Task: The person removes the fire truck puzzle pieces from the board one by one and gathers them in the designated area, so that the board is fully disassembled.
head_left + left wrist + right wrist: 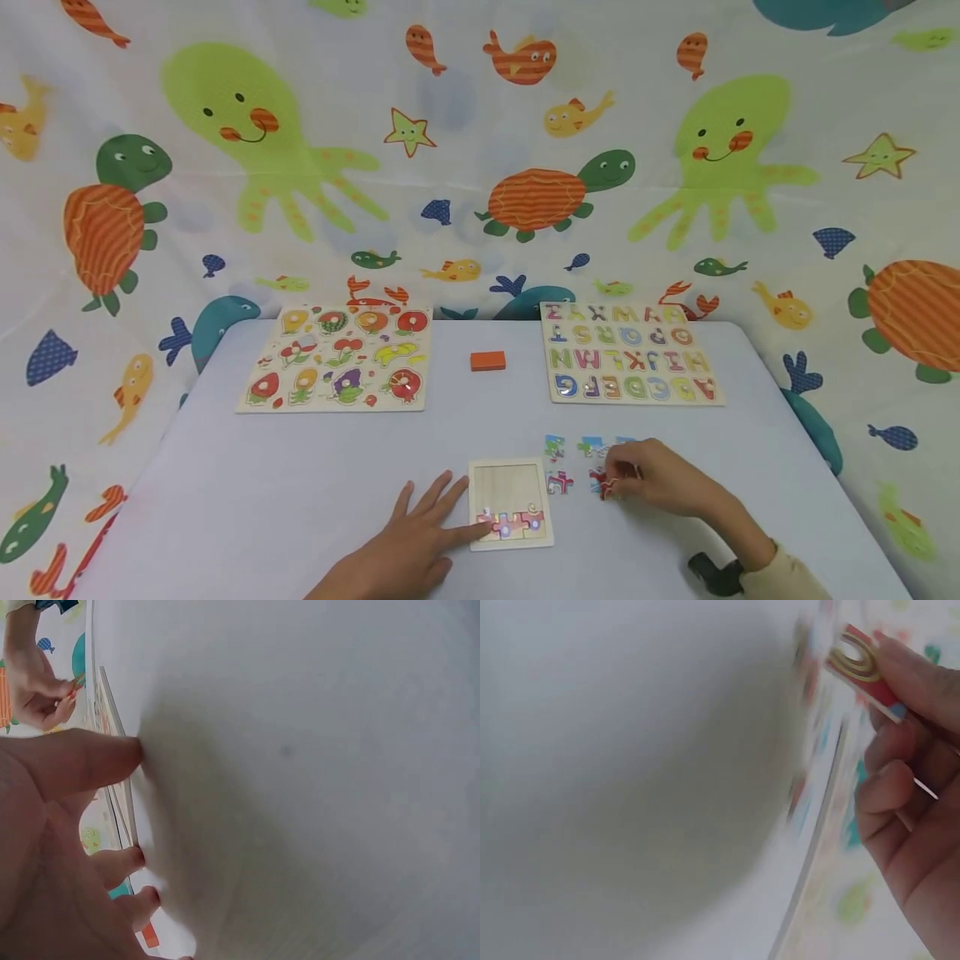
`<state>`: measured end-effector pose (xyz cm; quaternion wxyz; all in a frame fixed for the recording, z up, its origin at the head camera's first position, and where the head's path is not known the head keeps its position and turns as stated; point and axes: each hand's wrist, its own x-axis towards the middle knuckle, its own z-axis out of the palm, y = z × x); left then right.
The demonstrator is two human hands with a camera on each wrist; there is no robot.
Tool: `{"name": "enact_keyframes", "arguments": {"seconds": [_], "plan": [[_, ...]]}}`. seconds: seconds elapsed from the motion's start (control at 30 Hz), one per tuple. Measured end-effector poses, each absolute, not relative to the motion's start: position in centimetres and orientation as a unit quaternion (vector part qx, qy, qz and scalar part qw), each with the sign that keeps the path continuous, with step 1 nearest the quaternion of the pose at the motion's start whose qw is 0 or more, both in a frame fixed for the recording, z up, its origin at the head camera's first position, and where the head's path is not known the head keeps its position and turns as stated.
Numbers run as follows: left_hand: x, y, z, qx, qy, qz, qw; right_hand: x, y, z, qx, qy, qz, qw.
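A shallow wooden puzzle tray (506, 482) lies near the front of the table, with joined red-and-pink jigsaw pieces (513, 525) along its bottom row. My left hand (408, 542) spreads its fingers flat beside the tray; one digit reaches over the lower left corner and touches the pieces there. To the right, my right hand (660, 479) pinches a red jigsaw piece (877, 688) with a yellow curved band between thumb and fingers. Loose pieces lie around that hand: a green-and-blue one (554, 447), a red one (558, 482) and a light-blue one (590, 446).
At the back left lies a fruit puzzle board (330, 408), at the back right an alphabet board (637, 400). Between them sits an orange block (488, 361). A sea-animal curtain (465, 275) hangs behind the white table (300, 475).
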<state>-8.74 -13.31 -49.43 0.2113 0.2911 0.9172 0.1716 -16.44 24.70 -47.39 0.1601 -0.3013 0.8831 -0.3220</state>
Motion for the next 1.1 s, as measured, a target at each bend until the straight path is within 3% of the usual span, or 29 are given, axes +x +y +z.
{"name": "enact_keyframes", "arguments": {"seconds": [0.17, 0.67, 0.83, 1.1], "plan": [[-8.6, -13.7, -49.5, 0.29, 0.918, 0.174, 0.206, -17.1, 27.0, -47.8, -0.28, 0.905, -0.265, 0.18], [-8.6, -13.8, -49.8, 0.288, 0.918, 0.178, 0.208, -16.6, 26.4, -48.5, -0.298, 0.941, -0.134, 0.085], [-8.6, -13.7, -49.8, 0.289, 0.918, 0.177, 0.207, -15.6, 23.6, -48.2, -0.303, 0.942, -0.134, 0.057], [-8.6, -13.6, -49.7, 0.297, 0.916, 0.172, 0.207, -14.4, 15.2, -48.7, -0.432, 0.872, -0.2, 0.115]]}}
